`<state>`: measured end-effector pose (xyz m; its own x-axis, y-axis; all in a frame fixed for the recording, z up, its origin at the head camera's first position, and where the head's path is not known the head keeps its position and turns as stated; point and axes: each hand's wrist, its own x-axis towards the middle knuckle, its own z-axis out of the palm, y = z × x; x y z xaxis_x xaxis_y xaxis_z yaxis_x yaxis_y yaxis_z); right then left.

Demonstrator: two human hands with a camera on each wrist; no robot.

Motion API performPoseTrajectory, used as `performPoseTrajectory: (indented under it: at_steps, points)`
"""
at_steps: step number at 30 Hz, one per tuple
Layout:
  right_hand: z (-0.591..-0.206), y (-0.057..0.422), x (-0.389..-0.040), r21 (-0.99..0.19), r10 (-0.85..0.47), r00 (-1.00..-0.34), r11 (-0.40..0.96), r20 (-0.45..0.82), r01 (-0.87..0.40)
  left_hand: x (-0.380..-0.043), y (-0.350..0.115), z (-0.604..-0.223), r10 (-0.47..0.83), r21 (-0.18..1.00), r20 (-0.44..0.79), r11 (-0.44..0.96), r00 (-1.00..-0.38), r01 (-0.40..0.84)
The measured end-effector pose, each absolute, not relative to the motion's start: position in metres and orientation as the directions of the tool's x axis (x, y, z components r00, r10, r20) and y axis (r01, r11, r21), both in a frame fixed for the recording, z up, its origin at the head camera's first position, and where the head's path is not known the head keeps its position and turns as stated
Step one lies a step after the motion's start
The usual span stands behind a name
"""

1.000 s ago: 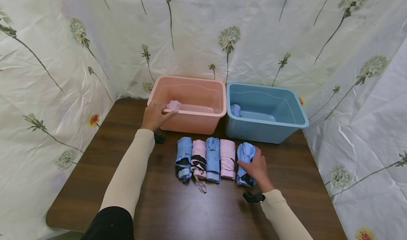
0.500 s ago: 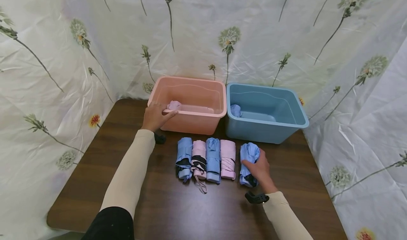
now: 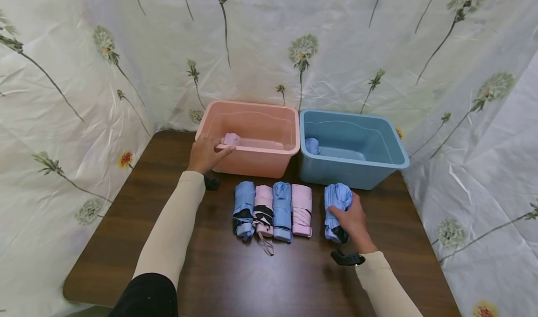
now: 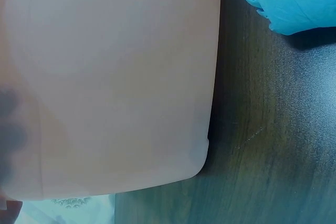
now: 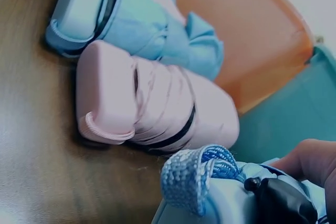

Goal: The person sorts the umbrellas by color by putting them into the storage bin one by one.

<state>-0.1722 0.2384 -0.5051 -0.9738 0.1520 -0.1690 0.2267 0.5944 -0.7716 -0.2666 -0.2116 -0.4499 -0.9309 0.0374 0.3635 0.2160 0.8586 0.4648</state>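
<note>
Lower right of centre: blue umbrella (image 3: 336, 198) gripped by right hand (image 3: 352, 220); left of centre: pink bin (image 3: 256, 163) held at rim by left hand (image 3: 206, 154).

Tbl (image 3: 260, 284) glare — wrist pics soft

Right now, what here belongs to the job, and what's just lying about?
Likely part of the job:
blue umbrella in the right hand
row of four umbrellas
pink bin, left hand on its rim
blue bin
pink bundle inside the pink bin
blue bundle inside the blue

Seemingly just surroundings:
brown table
flowered cloth
black wrist straps
</note>
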Motion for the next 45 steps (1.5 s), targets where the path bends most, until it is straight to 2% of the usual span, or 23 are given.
performPoseTrajectory:
  at_steps: [7, 20, 36, 45]
  points:
    - [-0.49, 0.238, -0.168, -0.781, 0.142, -0.98, 0.591, -0.143, 0.199, -0.267, -0.212, -0.451, 0.041, 0.463, 0.363, 0.859, -0.931, 0.218]
    - [-0.462, 0.232, -0.157, -0.855, 0.111, -0.983, 0.485, -0.149, 0.184, -0.267, -0.212, -0.451, 0.042, 0.46, 0.362, 0.861, -0.931, 0.218]
    - [-0.425, 0.223, -0.151, -0.926, 0.008, -1.0, 0.377, -0.011, 0.013, -0.268, -0.212, -0.453, 0.036, 0.465, 0.341, 0.862, -0.939, 0.202]
    - [-0.408, 0.219, -0.159, -0.935, 0.004, -1.0, 0.355, 0.027, -0.024, -0.268, -0.212, -0.452, 0.021, 0.468, 0.329, 0.865, -0.944, 0.183]
